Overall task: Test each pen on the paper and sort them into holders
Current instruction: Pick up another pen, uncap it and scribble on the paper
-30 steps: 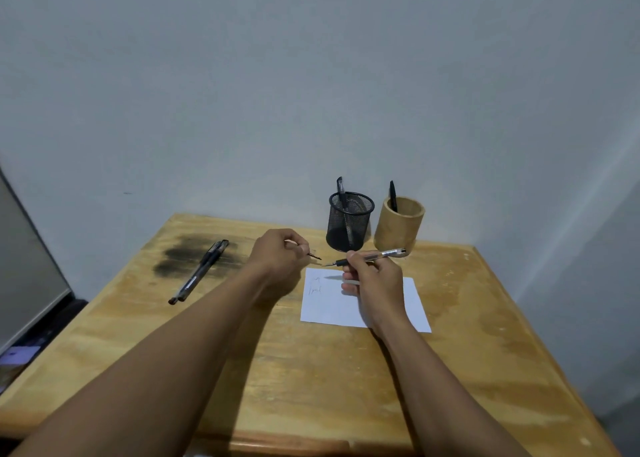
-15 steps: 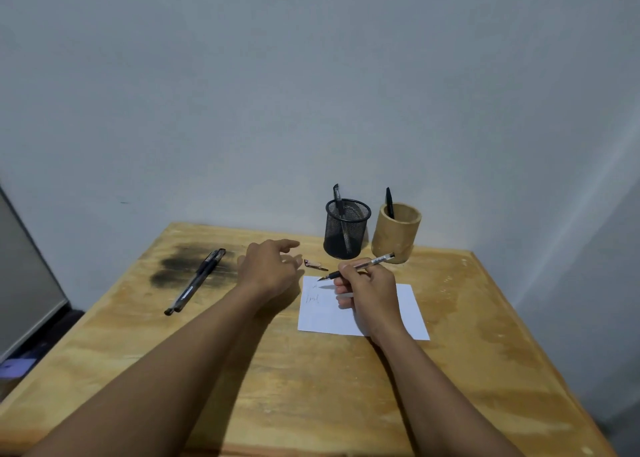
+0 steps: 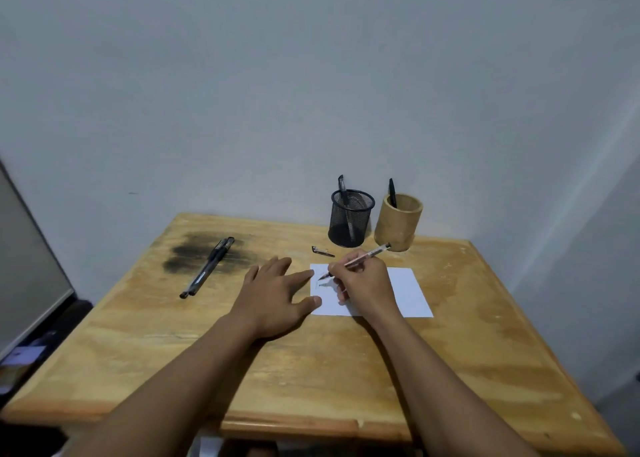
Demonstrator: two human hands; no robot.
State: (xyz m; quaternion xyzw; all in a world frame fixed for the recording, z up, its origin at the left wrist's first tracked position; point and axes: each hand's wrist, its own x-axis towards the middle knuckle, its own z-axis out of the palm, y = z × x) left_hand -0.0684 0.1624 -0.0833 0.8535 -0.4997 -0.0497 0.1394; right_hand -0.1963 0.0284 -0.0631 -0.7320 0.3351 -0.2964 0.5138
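Note:
My right hand (image 3: 363,283) grips an uncapped clear pen (image 3: 372,252) in a writing hold, its tip down on the upper left of the white paper (image 3: 405,290), beside a few faint marks. My left hand (image 3: 273,294) lies flat with fingers spread, thumb and fingertips pressing the paper's left edge. The pen's cap (image 3: 322,251) lies on the table just beyond the paper. Two capped black pens (image 3: 207,266) lie side by side at the far left. A black mesh holder (image 3: 350,218) and a bamboo holder (image 3: 398,221) stand at the back, one pen in each.
The wooden table (image 3: 346,370) has a dark scorched-looking patch (image 3: 194,248) under the two loose pens. A grey wall closes the back and right sides. A pale panel (image 3: 27,276) stands off the table's left edge.
My left hand let go of the cap, which now lies on the table, and came down flat on the paper's left edge. My right hand lowered the pen tip onto the paper.

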